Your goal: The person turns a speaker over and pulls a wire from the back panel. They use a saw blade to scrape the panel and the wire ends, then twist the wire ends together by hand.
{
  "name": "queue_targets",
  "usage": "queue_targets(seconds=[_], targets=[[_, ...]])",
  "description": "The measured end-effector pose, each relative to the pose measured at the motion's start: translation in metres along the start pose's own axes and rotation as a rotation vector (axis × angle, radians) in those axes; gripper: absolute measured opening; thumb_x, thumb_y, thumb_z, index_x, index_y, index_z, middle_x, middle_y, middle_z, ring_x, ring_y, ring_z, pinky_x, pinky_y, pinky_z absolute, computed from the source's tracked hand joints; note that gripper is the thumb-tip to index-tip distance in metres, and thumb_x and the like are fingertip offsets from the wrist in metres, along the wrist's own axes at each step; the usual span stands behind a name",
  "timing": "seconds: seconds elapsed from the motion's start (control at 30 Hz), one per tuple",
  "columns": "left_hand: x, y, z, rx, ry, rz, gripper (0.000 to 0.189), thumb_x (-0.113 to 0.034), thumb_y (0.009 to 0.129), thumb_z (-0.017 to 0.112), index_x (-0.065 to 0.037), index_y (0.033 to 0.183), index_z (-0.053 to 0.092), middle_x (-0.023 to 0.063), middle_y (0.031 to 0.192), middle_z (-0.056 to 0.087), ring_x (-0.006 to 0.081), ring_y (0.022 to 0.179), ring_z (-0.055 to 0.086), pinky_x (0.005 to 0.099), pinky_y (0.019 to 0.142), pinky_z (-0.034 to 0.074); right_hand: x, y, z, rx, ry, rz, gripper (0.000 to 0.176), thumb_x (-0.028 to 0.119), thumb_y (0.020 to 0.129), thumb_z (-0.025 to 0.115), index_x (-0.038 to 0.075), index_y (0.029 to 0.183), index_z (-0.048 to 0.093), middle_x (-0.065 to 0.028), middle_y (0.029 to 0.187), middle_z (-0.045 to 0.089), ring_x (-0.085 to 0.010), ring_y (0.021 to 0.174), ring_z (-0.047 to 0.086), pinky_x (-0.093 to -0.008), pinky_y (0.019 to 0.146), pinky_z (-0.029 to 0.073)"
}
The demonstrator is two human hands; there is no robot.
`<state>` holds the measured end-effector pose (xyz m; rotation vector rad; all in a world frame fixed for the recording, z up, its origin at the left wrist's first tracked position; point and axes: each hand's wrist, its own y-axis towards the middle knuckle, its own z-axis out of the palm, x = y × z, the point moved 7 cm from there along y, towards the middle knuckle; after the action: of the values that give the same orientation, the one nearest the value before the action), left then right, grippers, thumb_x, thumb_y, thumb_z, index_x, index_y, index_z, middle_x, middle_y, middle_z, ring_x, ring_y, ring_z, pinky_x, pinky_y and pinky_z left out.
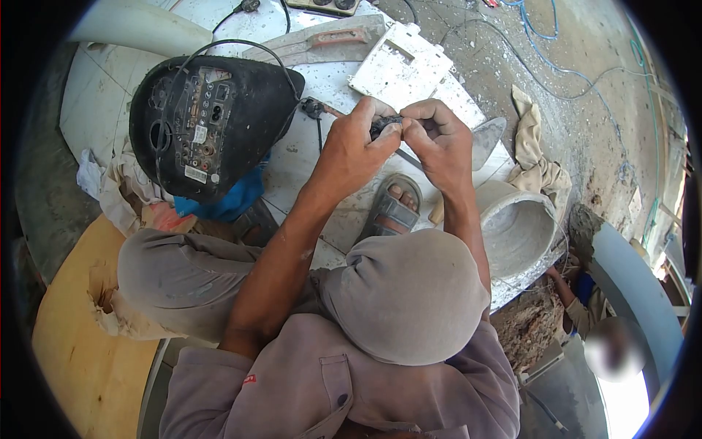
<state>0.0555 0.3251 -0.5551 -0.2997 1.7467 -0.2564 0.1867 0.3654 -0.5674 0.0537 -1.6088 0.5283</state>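
My left hand (352,150) and my right hand (443,145) meet over the white tiled surface, fingers closed in a pinch. Between them is a small black piece (385,126), mostly covered by the fingers, so its kind cannot be made out. Just left of my left hand lies a black plug (312,108) on a cord. Beyond my hands rests a dusty white plastic panel (402,60) with a rectangular opening. A flat metal trowel blade (488,143) shows to the right of my right hand.
A black speaker (212,128) with a socket panel stands at left. A long float with a red handle (340,38) lies behind. At right are a grey mortar-stained bucket (515,227), a crumpled cloth (532,139) and blue cable (563,69). Another person's arm (563,289) shows lower right.
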Motion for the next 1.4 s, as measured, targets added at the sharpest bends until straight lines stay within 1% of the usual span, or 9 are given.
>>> queue_targets(seconds=[0.07, 0.23, 0.27, 0.33, 0.67, 1.07, 1.17, 1.23, 1.4], targets=[[-0.001, 0.000, 0.000, -0.013, -0.010, 0.001, 0.024, -0.012, 0.087, 0.059, 0.006, 0.103, 0.055, 0.0127, 0.093, 0.064, 0.0125, 0.087, 0.058, 0.0279, 0.077, 0.047, 0.003, -0.001, 0.002, -0.018, -0.045, -0.058, 0.014, 0.005, 0.085, 0.063, -0.003, 0.096, 0.063, -0.0024, 0.081, 0.063, -0.0054, 0.072, 0.056, -0.0201, 0.062, 0.046], [-0.009, 0.000, -0.004, -0.017, -0.027, 0.019, 0.025, -0.012, 0.088, 0.060, 0.006, 0.104, 0.055, 0.0122, 0.093, 0.063, 0.0133, 0.088, 0.058, 0.0275, 0.078, 0.047, -0.006, -0.003, 0.002, -0.065, 0.366, 0.132, 0.015, 0.004, 0.084, 0.063, -0.004, 0.097, 0.064, -0.0067, 0.085, 0.065, -0.0098, 0.077, 0.061, -0.0220, 0.068, 0.050], [-0.006, 0.000, -0.002, -0.016, -0.026, 0.020, 0.025, -0.012, 0.088, 0.060, 0.006, 0.104, 0.055, 0.0122, 0.093, 0.063, 0.0133, 0.088, 0.058, 0.0275, 0.078, 0.047, -0.006, -0.003, 0.001, -0.066, 0.367, 0.132, 0.015, 0.004, 0.084, 0.063, -0.004, 0.097, 0.064, -0.0067, 0.085, 0.065, -0.0098, 0.077, 0.061, -0.0220, 0.068, 0.050], [-0.006, 0.002, -0.004, -0.087, -0.050, 0.097, 0.028, -0.018, 0.083, 0.062, 0.004, 0.099, 0.054, 0.0182, 0.079, 0.065, 0.0223, 0.072, 0.064, 0.0350, 0.066, 0.049, -0.005, -0.003, -0.001, -0.052, 0.359, 0.113, 0.015, 0.004, 0.084, 0.064, -0.004, 0.097, 0.065, -0.0080, 0.087, 0.066, -0.0116, 0.079, 0.063, -0.0237, 0.071, 0.052], [-0.007, 0.000, -0.004, -0.089, -0.012, 0.098, 0.028, -0.018, 0.083, 0.063, 0.003, 0.099, 0.053, 0.0178, 0.079, 0.064, 0.0229, 0.071, 0.063, 0.0350, 0.066, 0.049, -0.011, -0.001, 0.000, -0.023, 0.391, 0.077, 0.016, 0.002, 0.085, 0.066, -0.003, 0.099, 0.064, -0.0078, 0.089, 0.065, -0.0120, 0.078, 0.061, -0.0239, 0.072, 0.050], [-0.013, -0.002, -0.001, -0.162, 0.096, 0.177, 0.025, -0.012, 0.083, 0.061, 0.003, 0.099, 0.050, 0.0211, 0.083, 0.063, 0.0329, 0.076, 0.065, 0.0400, 0.067, 0.049, -0.007, 0.000, 0.006, -0.110, 0.258, 0.026, 0.014, 0.000, 0.085, 0.059, -0.003, 0.099, 0.061, -0.0054, 0.083, 0.063, -0.0074, 0.076, 0.058, -0.0184, 0.068, 0.048], [-0.016, -0.002, -0.003, -0.205, 0.168, 0.261, 0.024, -0.011, 0.083, 0.061, 0.004, 0.099, 0.050, 0.0218, 0.085, 0.064, 0.0344, 0.077, 0.064, 0.0409, 0.068, 0.049, -0.012, 0.000, 0.009, -0.099, 0.341, 0.078, 0.015, -0.001, 0.085, 0.057, -0.004, 0.100, 0.060, -0.0059, 0.085, 0.063, -0.0089, 0.076, 0.059, -0.0210, 0.071, 0.049], [-0.008, 0.001, -0.005, -0.148, 0.082, 0.162, 0.025, -0.012, 0.083, 0.061, 0.004, 0.099, 0.050, 0.0219, 0.084, 0.064, 0.0345, 0.077, 0.065, 0.0409, 0.069, 0.049, -0.015, -0.001, 0.011, -0.104, 0.477, 0.160, 0.016, 0.000, 0.085, 0.059, -0.004, 0.101, 0.061, -0.0077, 0.087, 0.064, -0.0113, 0.077, 0.061, -0.0238, 0.073, 0.051], [-0.007, 0.002, -0.004, -0.142, 0.026, 0.145, 0.025, -0.013, 0.083, 0.061, 0.004, 0.099, 0.051, 0.0218, 0.083, 0.064, 0.0335, 0.076, 0.065, 0.0402, 0.070, 0.049, -0.020, -0.002, 0.006, -0.077, 0.549, 0.147, 0.018, 0.002, 0.085, 0.062, -0.005, 0.101, 0.063, -0.0100, 0.090, 0.065, -0.0133, 0.079, 0.062, -0.0249, 0.074, 0.051]])
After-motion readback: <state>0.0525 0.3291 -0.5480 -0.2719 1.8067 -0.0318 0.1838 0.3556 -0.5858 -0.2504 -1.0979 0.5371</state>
